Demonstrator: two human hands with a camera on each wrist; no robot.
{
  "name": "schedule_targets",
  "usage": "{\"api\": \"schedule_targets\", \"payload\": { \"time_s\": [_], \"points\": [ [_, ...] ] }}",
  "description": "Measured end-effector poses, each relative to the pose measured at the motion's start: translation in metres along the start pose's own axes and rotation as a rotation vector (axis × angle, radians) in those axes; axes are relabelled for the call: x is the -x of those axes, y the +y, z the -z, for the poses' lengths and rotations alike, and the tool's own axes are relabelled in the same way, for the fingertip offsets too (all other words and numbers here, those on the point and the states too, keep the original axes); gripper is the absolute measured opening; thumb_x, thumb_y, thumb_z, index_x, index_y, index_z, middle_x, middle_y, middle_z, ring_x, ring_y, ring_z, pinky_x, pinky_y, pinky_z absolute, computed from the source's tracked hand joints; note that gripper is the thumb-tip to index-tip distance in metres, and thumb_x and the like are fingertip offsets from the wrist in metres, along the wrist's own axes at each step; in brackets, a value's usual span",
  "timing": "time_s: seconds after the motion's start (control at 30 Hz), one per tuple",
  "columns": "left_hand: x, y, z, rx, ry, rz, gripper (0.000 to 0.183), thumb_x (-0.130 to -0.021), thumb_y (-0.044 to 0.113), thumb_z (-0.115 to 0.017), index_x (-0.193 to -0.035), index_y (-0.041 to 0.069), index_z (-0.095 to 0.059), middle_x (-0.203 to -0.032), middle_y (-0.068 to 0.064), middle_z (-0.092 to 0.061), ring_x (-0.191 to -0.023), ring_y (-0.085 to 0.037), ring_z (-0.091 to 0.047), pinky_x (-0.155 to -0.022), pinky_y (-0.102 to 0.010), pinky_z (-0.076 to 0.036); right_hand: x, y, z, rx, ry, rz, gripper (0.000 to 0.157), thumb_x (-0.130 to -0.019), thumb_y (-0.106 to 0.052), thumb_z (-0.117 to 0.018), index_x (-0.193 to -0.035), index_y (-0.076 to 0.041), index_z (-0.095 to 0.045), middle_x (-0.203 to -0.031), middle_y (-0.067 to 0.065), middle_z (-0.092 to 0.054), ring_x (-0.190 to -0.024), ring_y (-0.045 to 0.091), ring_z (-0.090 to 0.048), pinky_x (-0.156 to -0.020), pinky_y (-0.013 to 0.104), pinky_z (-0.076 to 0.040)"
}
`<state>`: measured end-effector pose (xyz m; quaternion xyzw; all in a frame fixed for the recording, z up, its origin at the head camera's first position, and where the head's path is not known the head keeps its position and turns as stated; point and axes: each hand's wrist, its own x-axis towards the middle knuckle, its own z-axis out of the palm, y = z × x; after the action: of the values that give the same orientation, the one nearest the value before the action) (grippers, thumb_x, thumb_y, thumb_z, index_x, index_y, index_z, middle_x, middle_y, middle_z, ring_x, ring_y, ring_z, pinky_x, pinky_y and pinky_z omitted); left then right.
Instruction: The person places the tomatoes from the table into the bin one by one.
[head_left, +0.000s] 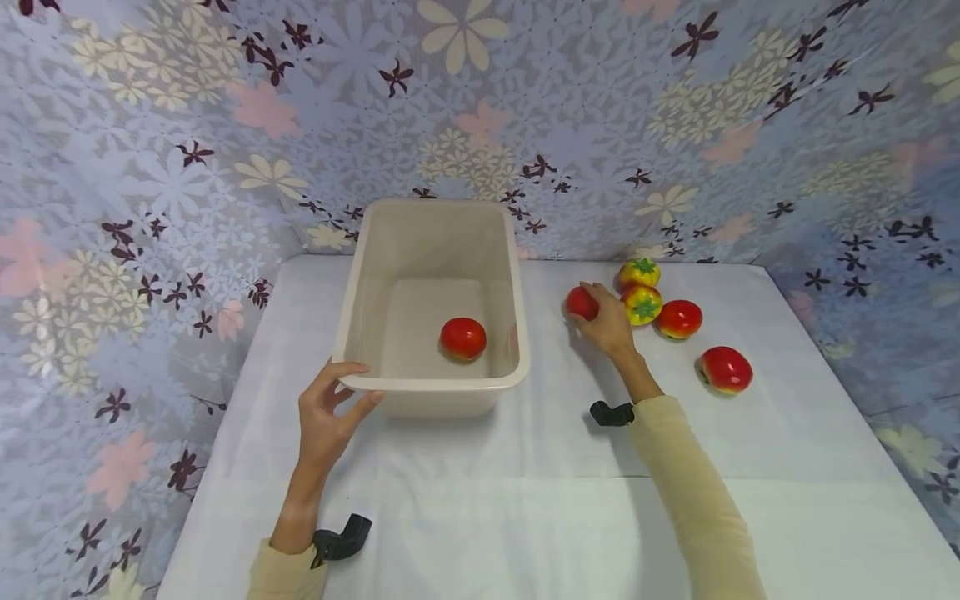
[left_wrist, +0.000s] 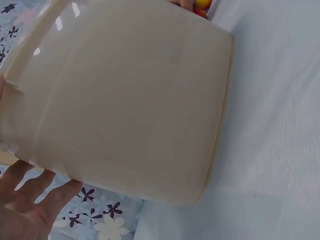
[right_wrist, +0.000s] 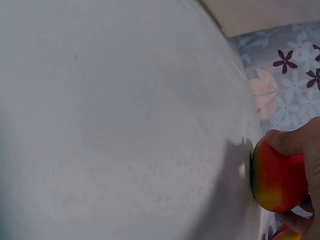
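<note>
My left hand (head_left: 327, 414) grips the near left corner of a beige plastic bin (head_left: 431, 384), thumb and fingers at its rim. The left wrist view shows the bin's outer wall (left_wrist: 130, 100) and my fingers along one side. Inside, toward the near right, lies a red toy fruit (head_left: 462, 339). To the right of the bin, my right hand (head_left: 606, 323) holds another red toy fruit (head_left: 581, 303); up close this held fruit (right_wrist: 277, 175) shows a yellowish lower part. My thumb presses on one side, and the other fingers are partly hidden. Whether it touches the table cannot be told.
Beside my right hand, two yellow-red fruits (head_left: 641, 305) with green leafy tops sit close together. A red fruit (head_left: 679, 319) lies right of them, another red fruit (head_left: 726, 370) nearer me. The white-covered table (head_left: 525, 533) meets a flowered cloth backdrop (head_left: 585, 125).
</note>
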<state>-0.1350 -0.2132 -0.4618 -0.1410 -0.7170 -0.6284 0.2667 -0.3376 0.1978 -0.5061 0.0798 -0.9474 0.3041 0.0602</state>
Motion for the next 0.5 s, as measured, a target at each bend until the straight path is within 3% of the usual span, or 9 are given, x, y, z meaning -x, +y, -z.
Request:
{"api": "schedule_targets", "payload": {
  "time_s": [0.3, 0.5],
  "points": [
    [-0.0019, 0.0008, -0.0060, 0.024, 0.023, 0.000, 0.040, -0.068, -0.023, -0.070, -0.104, -0.010, -0.061, -0.115, 0.004, -0.065, -0.111, -0.018, -0.062, -0.084, -0.017, -0.053, 0.0029, 0.0098, 0.0047, -0.061, 0.052, 0.046, 0.061, -0.084, -0.015, -0.073, -0.139, -0.001, -0.049, -0.138, 0.025, -0.051, -0.121, 0.044, -0.051, -0.103, 0.059, -0.043],
    [-0.0010, 0.0035, -0.0021, 0.015, 0.035, 0.003, 0.041, -0.067, -0.023, -0.071, -0.105, -0.011, -0.062, -0.115, -0.002, -0.066, -0.109, -0.009, -0.062, -0.082, -0.016, -0.053, 0.0038, 0.0087, -0.0016, -0.102, 0.067, 0.055, 0.061, -0.083, -0.015, -0.073, -0.138, -0.003, -0.050, -0.138, 0.024, -0.052, -0.122, 0.043, -0.051, -0.103, 0.058, -0.043]
  ]
}}
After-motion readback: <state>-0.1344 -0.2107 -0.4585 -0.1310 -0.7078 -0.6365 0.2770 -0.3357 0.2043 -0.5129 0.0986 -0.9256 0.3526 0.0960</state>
